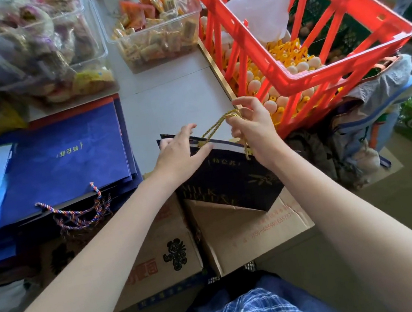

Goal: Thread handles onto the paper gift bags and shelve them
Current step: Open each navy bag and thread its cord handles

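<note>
A flat dark navy paper gift bag (233,178) with gold print lies tilted over an open cardboard box. My left hand (180,150) presses on the bag's top edge, thumb under the rim. My right hand (251,123) pinches a gold twisted cord handle (217,124), which loops up from the bag's rim; one cord end hangs below my right palm. To the left, a stack of blue gift bags (69,159) lies flat on the white table, with multicoloured cord handles (80,210) trailing off the near edge.
A red plastic crate (342,32) with eggs and yellow pieces stands right of my hands. Clear tubs of snacks (153,28) and bagged goods (18,51) sit at the back. Cardboard boxes (161,253) lie below the bag. Bundles of fabric sit at the right.
</note>
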